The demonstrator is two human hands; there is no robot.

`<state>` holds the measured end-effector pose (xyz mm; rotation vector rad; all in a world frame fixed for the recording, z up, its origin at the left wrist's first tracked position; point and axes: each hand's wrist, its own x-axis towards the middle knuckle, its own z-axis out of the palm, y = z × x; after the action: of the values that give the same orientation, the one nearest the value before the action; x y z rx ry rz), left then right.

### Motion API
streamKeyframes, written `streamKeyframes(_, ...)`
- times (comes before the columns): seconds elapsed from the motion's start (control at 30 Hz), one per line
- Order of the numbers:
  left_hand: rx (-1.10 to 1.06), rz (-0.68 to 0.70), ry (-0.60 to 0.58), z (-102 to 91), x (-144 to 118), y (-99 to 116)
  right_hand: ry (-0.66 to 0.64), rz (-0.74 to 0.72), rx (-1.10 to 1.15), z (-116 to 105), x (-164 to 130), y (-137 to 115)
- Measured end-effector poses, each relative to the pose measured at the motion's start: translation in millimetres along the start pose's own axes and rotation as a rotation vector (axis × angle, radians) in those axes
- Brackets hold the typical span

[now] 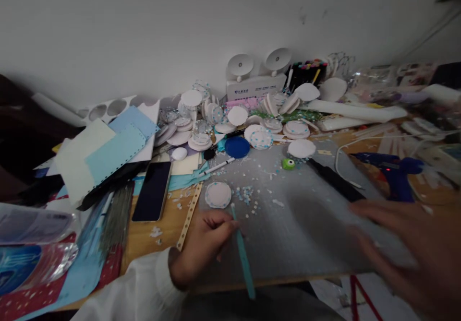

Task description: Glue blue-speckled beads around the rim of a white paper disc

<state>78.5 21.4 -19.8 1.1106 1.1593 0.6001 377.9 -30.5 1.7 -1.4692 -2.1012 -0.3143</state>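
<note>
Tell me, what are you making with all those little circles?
A person sits at a crowded craft desk. The left hand pinches a thin teal stick, its tip near a white disc edged with blue dots on the grey mat. The right hand is blurred, open above the mat. More discs are piled behind, beside a blue glue gun.
</note>
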Motion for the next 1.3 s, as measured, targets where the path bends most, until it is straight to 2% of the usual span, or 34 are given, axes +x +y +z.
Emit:
streamKeyframes(0.03, -0.019, -0.009, 0.007, 5.5, -2.7, 3.4, -0.050, -0.187, 0.070, 6.8, 7.7, -19.8)
streamKeyframes(0.13, 0.000, -0.035, -0.016, 19.0, -8.8, 12.0, -0.116, -0.484, 0.253, 34.9, 29.3, -67.7)
streamKeyframes(0.23, 0.051, -0.003, 0.031, 24.1, -10.8, 16.2, -0.051, -0.655, 0.323, 58.8, 46.2, -91.6)
streamKeyframes(0.33, 0.101, -0.002, 0.084, 19.1, -7.9, 14.0, 0.002, -0.729, 0.367, 71.2, 59.2, -95.1)
streamKeyframes(0.4, 0.164, 0.042, 0.097, 9.7, -3.8, 10.2, -0.031, -0.660, 0.474, 77.5, 65.8, -90.4)
streamKeyframes(0.43, 0.211, 0.109, 0.115, 3.2, -1.2, 8.4, -0.065, -0.598, 0.555, 81.5, 68.2, -86.8)
streamKeyframes(0.47, 0.275, 0.213, 0.140, -4.4, 1.7, 7.0, -0.094, -0.526, 0.642, 86.4, 70.1, -82.8)
streamKeyframes(0.53, 0.474, 0.507, 0.203, -22.1, 8.8, 6.1, -0.111, -0.361, 0.798, 98.1, 71.7, -75.1)
streamKeyframes(0.6, 0.738, 0.785, 0.166, -40.2, 17.8, 7.1, -0.032, -0.214, 0.896, 109.7, 71.1, -70.5)
streamKeyframes(0.63, 0.858, 0.837, 0.137, -48.1, 22.8, 7.6, 0.017, -0.139, 0.933, 114.1, 70.2, -69.9)
streamKeyframes(0.73, 1.051, 0.806, 0.013, -63.2, 37.5, 5.2, 0.084, 0.046, 1.035, 118.9, 66.3, -73.4)
streamKeyframes(0.83, 1.063, 0.743, -0.051, -66.2, 46.6, -3.1, 0.018, 0.169, 1.159, 115.6, 61.0, -77.5)
streamKeyframes(0.93, 0.991, 0.676, -0.021, -64.8, 48.4, -9.3, -0.063, 0.224, 1.241, 112.3, 56.6, -77.9)
streamKeyframes(1.07, 0.928, 0.611, 0.087, -62.5, 43.9, -8.4, -0.083, 0.285, 1.285, 107.4, 57.1, -79.2)
streamKeyframes(1.2, 0.734, 0.688, 0.190, -56.4, 37.2, -8.9, -0.110, 0.334, 1.250, 98.3, 59.6, -84.9)
streamKeyframes(1.3, 0.600, 0.746, 0.189, -50.2, 34.2, -12.6, -0.122, 0.330, 1.255, 92.6, 57.5, -88.4)
